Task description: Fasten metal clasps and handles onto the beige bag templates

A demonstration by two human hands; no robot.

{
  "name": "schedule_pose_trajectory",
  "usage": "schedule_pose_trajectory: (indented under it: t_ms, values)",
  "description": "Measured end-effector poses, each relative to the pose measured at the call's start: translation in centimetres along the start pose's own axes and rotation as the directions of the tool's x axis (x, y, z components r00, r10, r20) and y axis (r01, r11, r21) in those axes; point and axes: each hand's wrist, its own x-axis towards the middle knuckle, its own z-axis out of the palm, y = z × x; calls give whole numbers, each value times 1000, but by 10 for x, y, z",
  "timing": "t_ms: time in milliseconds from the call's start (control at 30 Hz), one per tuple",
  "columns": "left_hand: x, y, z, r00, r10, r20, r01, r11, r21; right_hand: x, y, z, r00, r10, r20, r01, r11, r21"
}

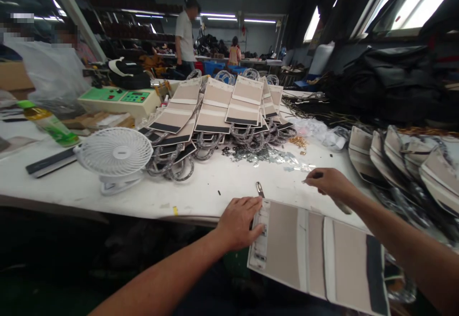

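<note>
A flat beige, white and black bag panel (315, 254) lies at the table's near edge in front of me. My left hand (239, 221) rests on its left end, fingers bent and pressing down beside a small metal clasp (259, 189). My right hand (328, 181) hovers just beyond the panel's far edge, fingers pinched on a thin tool or small piece I cannot make out.
A white desk fan (115, 156) stands at left near a green bottle (50, 124) and a green control box (118, 100). Stacks of finished panels with chain handles (215, 110) fill the middle; more lie at right (405, 158). A person (185, 34) stands behind.
</note>
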Motion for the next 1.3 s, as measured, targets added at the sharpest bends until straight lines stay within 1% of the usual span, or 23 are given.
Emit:
schedule_pose_trajectory:
  t_ms: [67,100,167,233,300,367,467,600,700,867,1067,1300]
  values:
    - [0,1,0,1000,2,-4,-2,1000,-1,-35,-32,15,993,-84,83,70,985,156]
    - [0,1,-1,1000,3,-7,-3,1000,2,-51,-46,26,986,-114,123,82,968,236]
    - [-1,2,-1,1000,6,-15,-6,1000,12,-74,-67,53,978,-128,167,56,924,379]
    - [-2,2,-1,1000,5,-30,-4,1000,21,-83,-77,80,974,-114,195,11,887,462]
    - [-2,3,-1,999,5,-44,-4,1000,24,-83,-77,101,979,-71,193,-27,886,463]
    - [-3,2,0,998,8,-54,-6,1000,28,-80,-72,112,983,-35,178,-45,902,429]
    - [-4,1,3,998,8,-70,-6,999,39,-76,-64,114,985,-13,173,-58,915,398]
    - [-3,-2,5,996,11,-88,-6,998,55,-77,-59,110,979,-3,203,-86,898,432]
    - [-2,-2,5,996,19,-90,-14,998,57,-77,-59,113,973,-8,230,-98,890,445]
    - [-2,-3,5,995,10,-98,-5,999,51,-78,-64,118,977,-7,213,-79,915,395]
    - [0,-3,5,995,-3,-97,8,999,49,-80,-66,117,985,13,175,-67,950,307]
    - [2,-3,8,994,-31,-108,37,998,58,-72,-61,119,977,-13,212,-54,950,308]
